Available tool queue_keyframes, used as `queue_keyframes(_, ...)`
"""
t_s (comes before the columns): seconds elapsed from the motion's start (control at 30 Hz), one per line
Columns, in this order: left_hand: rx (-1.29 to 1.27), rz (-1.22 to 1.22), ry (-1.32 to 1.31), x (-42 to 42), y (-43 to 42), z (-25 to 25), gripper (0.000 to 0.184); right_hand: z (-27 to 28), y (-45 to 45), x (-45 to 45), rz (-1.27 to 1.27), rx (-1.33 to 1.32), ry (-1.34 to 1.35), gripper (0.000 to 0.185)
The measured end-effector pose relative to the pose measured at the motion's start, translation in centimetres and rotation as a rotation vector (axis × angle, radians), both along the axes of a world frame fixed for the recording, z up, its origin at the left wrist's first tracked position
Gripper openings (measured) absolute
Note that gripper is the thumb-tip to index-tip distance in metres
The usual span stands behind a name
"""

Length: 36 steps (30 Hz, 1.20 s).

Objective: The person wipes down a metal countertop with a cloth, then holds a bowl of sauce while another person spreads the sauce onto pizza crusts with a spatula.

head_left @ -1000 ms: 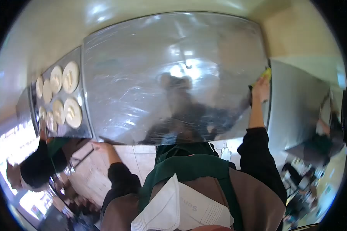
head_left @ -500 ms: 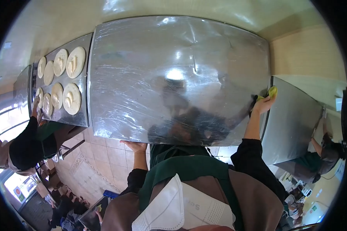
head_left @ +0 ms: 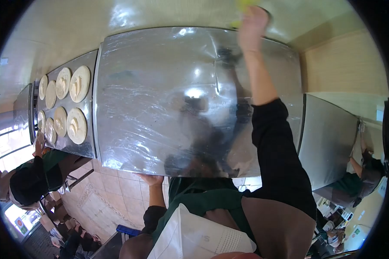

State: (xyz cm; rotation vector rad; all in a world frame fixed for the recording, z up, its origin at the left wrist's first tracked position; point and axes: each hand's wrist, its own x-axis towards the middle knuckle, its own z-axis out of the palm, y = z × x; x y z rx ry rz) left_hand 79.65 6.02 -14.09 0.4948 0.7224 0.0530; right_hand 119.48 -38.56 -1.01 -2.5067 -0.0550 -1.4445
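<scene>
A metal table [head_left: 160, 103] with a shiny surface and streaks that look like plastic film lies in front of me. At the wall beyond its far edge, my right hand [head_left: 253, 28] is closed on a yellow-green cloth [head_left: 246, 4], smeared by motion and partly cut off by the view's top. My left hand [head_left: 152, 179] touches the table's front edge from below. Most of its fingers are hidden there, so I cannot tell whether they grip the edge.
To the left, several flat dough rounds [head_left: 79, 83] lie on a second metal table [head_left: 90, 129], where a co-worker [head_left: 34, 179] stands. On the right another person [head_left: 367, 172] reaches over a grey metal table [head_left: 326, 134]. A wall [head_left: 168, 13] runs behind.
My right hand has moved with the cloth from the table's right edge, left and away from me, to the wall beyond the far edge. The left hand stays at the front edge.
</scene>
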Motion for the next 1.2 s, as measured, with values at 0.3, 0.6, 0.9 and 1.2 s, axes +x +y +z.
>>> queue_keyframes(0.3, 0.051, -0.069, 0.043, -0.7, -0.1, 1.9, 0.086, -12.2, 7.8, 6.2, 0.503, -0.241, 0.644, 0.052)
queue_keyframes(0.6, 0.12, -0.031, 0.17, -0.9, -0.3, 2.6, 0.069, -8.5, -3.8, 4.5, 0.198, -0.074, 1.248, 0.064)
queue_keyframes(0.9, 0.16, 0.077, 0.248, -1.9, 1.6, 0.1, 0.07, -11.7, -27.3, -2.3, -0.478, 0.241, 1.101, 0.048)
queue_keyframes(1.2, 0.193, 0.02, 0.25, -1.3, 1.0, 0.9, 0.075, -6.3, -20.3, 5.3, -0.766, -0.035, 1.477, 0.049)
